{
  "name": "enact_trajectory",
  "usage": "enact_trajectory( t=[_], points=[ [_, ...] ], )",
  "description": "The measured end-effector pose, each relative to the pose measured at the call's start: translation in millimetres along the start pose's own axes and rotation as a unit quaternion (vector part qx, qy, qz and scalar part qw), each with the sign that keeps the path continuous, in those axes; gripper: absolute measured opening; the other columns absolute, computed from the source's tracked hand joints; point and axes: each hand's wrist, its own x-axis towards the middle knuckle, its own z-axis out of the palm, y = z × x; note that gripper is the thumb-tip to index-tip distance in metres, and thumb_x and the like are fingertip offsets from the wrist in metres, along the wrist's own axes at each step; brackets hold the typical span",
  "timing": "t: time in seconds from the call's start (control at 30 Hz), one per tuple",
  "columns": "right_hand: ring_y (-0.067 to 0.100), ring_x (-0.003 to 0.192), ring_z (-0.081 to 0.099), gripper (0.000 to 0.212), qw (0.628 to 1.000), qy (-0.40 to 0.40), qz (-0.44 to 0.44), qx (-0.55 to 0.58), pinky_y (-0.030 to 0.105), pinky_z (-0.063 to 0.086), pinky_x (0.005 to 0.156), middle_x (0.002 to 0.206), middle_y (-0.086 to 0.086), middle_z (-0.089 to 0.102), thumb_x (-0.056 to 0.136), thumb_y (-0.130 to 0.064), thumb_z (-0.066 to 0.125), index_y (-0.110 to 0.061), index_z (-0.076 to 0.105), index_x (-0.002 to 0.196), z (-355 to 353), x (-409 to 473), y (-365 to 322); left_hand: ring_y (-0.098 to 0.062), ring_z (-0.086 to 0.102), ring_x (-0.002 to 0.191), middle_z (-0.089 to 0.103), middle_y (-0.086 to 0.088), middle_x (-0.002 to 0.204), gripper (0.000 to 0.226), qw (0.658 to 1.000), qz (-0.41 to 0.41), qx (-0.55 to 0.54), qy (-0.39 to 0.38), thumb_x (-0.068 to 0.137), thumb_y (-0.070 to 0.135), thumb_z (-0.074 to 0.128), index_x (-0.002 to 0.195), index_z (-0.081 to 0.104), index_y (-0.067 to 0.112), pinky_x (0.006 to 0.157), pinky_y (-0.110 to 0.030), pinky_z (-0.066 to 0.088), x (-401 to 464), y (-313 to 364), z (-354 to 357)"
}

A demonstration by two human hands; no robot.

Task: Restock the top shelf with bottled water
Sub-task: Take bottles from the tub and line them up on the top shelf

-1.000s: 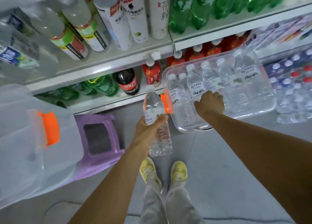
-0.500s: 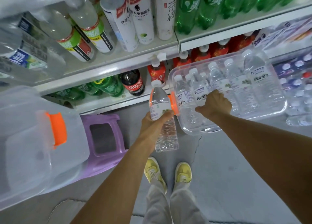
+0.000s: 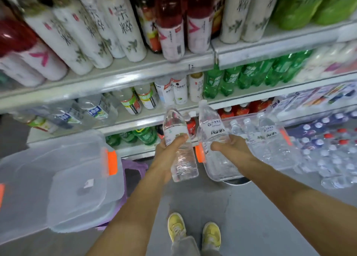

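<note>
My left hand (image 3: pixel 171 146) grips a clear water bottle (image 3: pixel 178 140) by its label, held upright in front of the shelves. Beside it my right hand (image 3: pixel 229 147) grips a second water bottle (image 3: pixel 211 128), lifted above a clear plastic bin (image 3: pixel 222 170) with orange latches. Several more water bottles (image 3: pixel 268 138) stand in that bin, right of my right hand. Both held bottles are at the height of the lower shelves; the highest shelf in view (image 3: pixel 119 76) carries white and red drink bottles.
A clear lid with an orange latch (image 3: pixel 58 178) lies on a purple stool (image 3: pixel 133 167) at the left. Shrink-wrapped packs of water (image 3: pixel 332 155) sit on the floor at the right. Green soda bottles (image 3: pixel 247 76) fill a middle shelf. My yellow shoes (image 3: pixel 193 230) stand on grey floor.
My right hand has lifted a second bottle out of the bin. Both hands have risen with their bottles, and my view has tilted up, showing higher shelves.
</note>
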Motion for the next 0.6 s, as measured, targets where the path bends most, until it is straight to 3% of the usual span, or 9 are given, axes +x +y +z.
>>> enact_trajectory(
  t=[0.13,0.23,0.3,0.37,0.47,0.6],
  points=[
    [0.002,0.082,0.058,0.042,0.993,-0.041,-0.105,0.022,0.022,0.049,0.072,0.095,-0.009,0.064,0.075,-0.022,0.079,-0.026,0.048,0.103,5.3,-50.8,-58.7,-0.021,0.072,0.074,0.075,-0.004,0.083,0.037,0.997,0.070,-0.025,-0.009,0.078,0.022,0.080,0.111,0.066,0.014,0.074,-0.038,0.055,-47.7,48.8,-2.4],
    [0.011,0.099,0.064,0.059,0.982,-0.046,-0.183,0.028,0.033,0.052,0.089,0.109,-0.006,0.066,0.070,-0.028,0.084,-0.024,0.048,0.117,13.7,-85.5,-103.0,-0.021,0.071,0.097,0.075,-0.001,0.103,0.045,0.992,0.124,-0.018,-0.006,0.076,0.029,0.082,0.116,0.062,0.022,0.089,-0.043,0.055,-85.6,85.5,-8.9],
    [0.014,0.102,0.064,0.065,0.974,-0.051,-0.219,0.027,0.030,0.051,0.081,0.112,-0.005,0.066,0.070,-0.027,0.085,-0.024,0.047,0.122,18.7,-107.8,-132.9,-0.018,0.066,0.106,0.071,0.002,0.114,0.042,0.988,0.153,-0.021,-0.001,0.076,0.032,0.080,0.113,0.061,0.026,0.094,-0.043,0.052,-109.4,110.0,-13.5],
    [0.011,0.100,0.063,0.067,0.963,-0.046,-0.263,0.025,0.024,0.048,0.075,0.112,-0.007,0.064,0.071,-0.025,0.085,-0.024,0.045,0.125,23.3,-129.1,-160.8,-0.022,0.068,0.101,0.072,-0.003,0.110,0.037,0.983,0.181,-0.037,0.009,0.074,0.033,0.082,0.104,0.061,0.026,0.093,-0.046,0.054,-130.6,133.6,-17.9],
    [0.014,0.108,0.060,0.075,0.947,-0.023,-0.321,0.005,0.034,0.048,0.092,0.119,-0.008,0.062,0.069,-0.045,0.082,-0.025,0.045,0.132,30.7,-158.0,-198.7,-0.016,0.066,0.098,0.066,0.001,0.113,0.051,0.970,0.237,-0.039,0.029,0.065,0.044,0.087,0.099,0.051,0.031,0.096,-0.043,0.051,-161.3,167.6,-28.4],
    [0.013,0.107,0.063,0.079,0.923,-0.026,-0.384,0.021,0.042,0.052,0.094,0.116,-0.009,0.066,0.064,-0.064,0.075,-0.027,0.051,0.128,44.3,-195.3,-245.9,-0.004,0.069,0.079,0.070,0.011,0.085,0.041,0.950,0.310,-0.028,0.040,0.079,0.032,0.079,0.107,0.049,0.024,0.073,-0.027,0.058,-196.4,212.0,-49.6]
  ],
)
